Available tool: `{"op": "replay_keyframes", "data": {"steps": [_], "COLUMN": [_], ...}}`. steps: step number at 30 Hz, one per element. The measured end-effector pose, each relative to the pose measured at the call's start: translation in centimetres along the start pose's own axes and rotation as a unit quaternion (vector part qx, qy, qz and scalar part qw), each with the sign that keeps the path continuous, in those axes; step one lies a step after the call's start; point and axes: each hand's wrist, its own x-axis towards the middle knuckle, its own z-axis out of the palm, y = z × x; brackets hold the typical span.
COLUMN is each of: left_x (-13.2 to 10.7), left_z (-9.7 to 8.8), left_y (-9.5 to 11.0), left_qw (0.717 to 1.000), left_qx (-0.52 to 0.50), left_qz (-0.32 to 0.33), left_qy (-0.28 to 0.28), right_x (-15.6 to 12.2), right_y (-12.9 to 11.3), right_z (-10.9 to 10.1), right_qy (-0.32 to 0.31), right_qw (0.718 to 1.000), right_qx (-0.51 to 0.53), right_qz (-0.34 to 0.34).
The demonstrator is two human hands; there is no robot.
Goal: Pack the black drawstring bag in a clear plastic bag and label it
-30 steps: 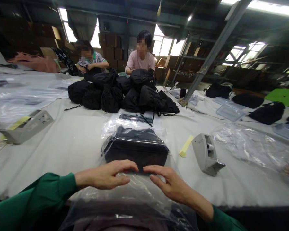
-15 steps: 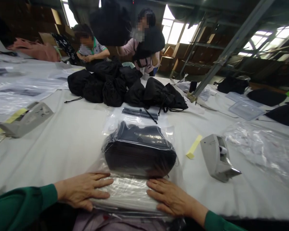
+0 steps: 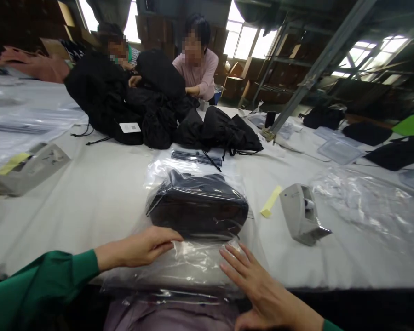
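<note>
A black bag (image 3: 200,211) lies inside a clear plastic bag (image 3: 196,266) on the white-covered table in front of me. The plastic's loose end spreads toward me and hangs past the table's near edge. My left hand (image 3: 148,246) is at the left, just below the black bag, with thumb and fingers drawn together on the film. On the right, my right hand (image 3: 258,285) has its fingers spread, the tips touching the plastic near the black bag's lower right corner. A dark barcode-like strip (image 3: 196,158) shows at the far end of the plastic.
Black drawstring bags (image 3: 158,122) are heaped beyond the package. A grey tape dispenser (image 3: 301,214) stands right, beside a yellow strip (image 3: 271,201); another dispenser (image 3: 31,170) is left. Crumpled clear plastic (image 3: 365,202) lies far right. Two people work across the table (image 3: 100,202).
My left hand has moved right and up, from lying flat to fingers drawn together. My right hand has lifted from flat. Across the table, black bags were lowered onto the heap.
</note>
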Motion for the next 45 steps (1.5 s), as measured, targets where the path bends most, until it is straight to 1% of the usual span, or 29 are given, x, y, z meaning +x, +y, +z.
{"op": "replay_keyframes", "data": {"steps": [2, 4, 7, 9, 11, 14, 17, 19, 21, 23, 24, 25, 26, 27, 29, 30, 31, 32, 33, 34, 36, 37, 38, 39, 40, 41, 42, 43, 45], "left_x": [2.0, 4.5, 8.0, 9.3, 9.5, 8.6, 7.8, 7.7, 7.8, 8.0, 8.1, 8.2, 8.4, 8.5, 8.7, 8.7, 8.6, 8.2, 7.5, 6.4, 3.1, 0.9, -1.4, -3.7, -5.8, -7.7, -9.1, -10.1, -10.6], "left_z": [0.6, 1.1, 2.4, 3.6, 5.1, 7.0, 7.8, 8.0, 8.0, 8.1, 8.0, 8.0, 7.8, 7.6, 6.9, 6.3, 5.5, 4.6, 3.5, 2.2, -0.2, -1.2, -1.9, -2.2, -2.2, -1.8, -1.0, -0.1, 1.8], "left_y": [0.5, 0.6, 0.6, 0.5, 0.2, -0.2, -0.5, -0.6, -0.8, -0.8, -0.7, -0.6, -0.4, -0.2, 0.4, 0.6, 0.7, 0.7, 0.7, 0.5, 0.1, -0.1, -0.3, -0.5, -0.7, -1.0, -1.3, -1.7, -2.8], "left_qw": [0.996, 0.984, 0.968, 0.962, 0.952, 0.942, 0.941, 0.942, 0.942, 0.943, 0.944, 0.945, 0.947, 0.95, 0.963, 0.973, 0.982, 0.987, 0.984, 0.975, 0.957, 0.956, 0.967, 0.983, 0.994, 0.997, 0.989, 0.973, 0.927], "left_qx": [0.043, 0.089, 0.122, 0.13, 0.14, 0.18, 0.217, 0.221, 0.22, 0.216, 0.212, 0.205, 0.193, 0.172, 0.092, 0.037, -0.022, -0.085, -0.152, -0.214, -0.287, -0.285, -0.244, -0.172, -0.082, 0.021, 0.124, 0.217, 0.347], "left_qz": [0.08, 0.151, 0.206, 0.225, 0.245, 0.249, 0.223, 0.216, 0.216, 0.213, 0.21, 0.207, 0.203, 0.199, 0.179, 0.154, 0.12, 0.082, 0.046, 0.019, 0.001, 0.001, -0.004, -0.019, -0.04, -0.064, -0.076, -0.072, -0.03], "left_qy": [-0.014, -0.038, -0.069, -0.088, -0.115, -0.137, -0.131, -0.129, -0.131, -0.138, -0.144, -0.15, -0.159, -0.17, -0.181, -0.169, -0.145, -0.111, -0.077, -0.054, -0.052, -0.062, -0.071, -0.066, -0.057, -0.035, 0.002, 0.041, 0.138], "right_x": [-1.3, -2.5, -3.8, -4.5, -5.2, -6.1, -6.3, -6.1, -5.5, -4.8, -4.3, -3.9, -3.4, -2.9, -2.0, -1.6, -1.3, -1.1, -1.1, -1.1, -1.5, -1.6, -1.8, -1.9, -1.9, -1.9, -1.8, -1.7, -1.7], "right_y": [-1.2, -1.9, -1.8, -1.5, -1.2, -0.9, -0.4, -0.1, 0.1, 0.1, 0.1, 0.0, 0.0, 0.1, 0.6, 1.0, 1.4, 1.8, 2.2, 2.5, 2.9, 3.0, 3.1, 3.1, 3.1, 3.1, 3.0, 3.0, 3.0], "right_z": [0.0, 0.3, 0.9, 1.3, 1.9, 2.9, 3.3, 2.8, 1.7, 0.4, -0.2, -0.7, -1.1, -1.3, -1.5, -1.4, -1.3, -1.2, -1.2, -1.1, -1.1, -1.1, -1.1, -1.1, -1.1, -1.0, -0.8, -0.7, -0.6], "right_qy": [-0.037, -0.076, -0.09, -0.085, -0.073, -0.042, -0.022, -0.008, 0.018, 0.066, 0.098, 0.134, 0.168, 0.2, 0.263, 0.293, 0.322, 0.345, 0.361, 0.37, 0.377, 0.38, 0.383, 0.388, 0.393, 0.398, 0.403, 0.409, 0.416], "right_qw": [0.999, 0.996, 0.994, 0.995, 0.995, 0.993, 0.987, 0.984, 0.988, 0.996, 0.995, 0.989, 0.975, 0.951, 0.88, 0.84, 0.803, 0.772, 0.751, 0.739, 0.734, 0.734, 0.733, 0.73, 0.727, 0.723, 0.718, 0.715, 0.712], "right_qx": [-0.024, -0.036, -0.042, -0.052, -0.073, -0.114, -0.158, -0.172, -0.142, -0.059, -0.004, 0.054, 0.114, 0.173, 0.285, 0.334, 0.377, 0.41, 0.431, 0.442, 0.443, 0.44, 0.438, 0.436, 0.437, 0.44, 0.443, 0.445, 0.446], "right_qz": [0.004, 0.025, 0.037, 0.019, 0.005, 0.003, -0.028, -0.052, -0.051, -0.031, -0.003, 0.04, 0.095, 0.158, 0.274, 0.311, 0.332, 0.342, 0.347, 0.349, 0.351, 0.351, 0.353, 0.355, 0.356, 0.356, 0.355, 0.352, 0.348]}}
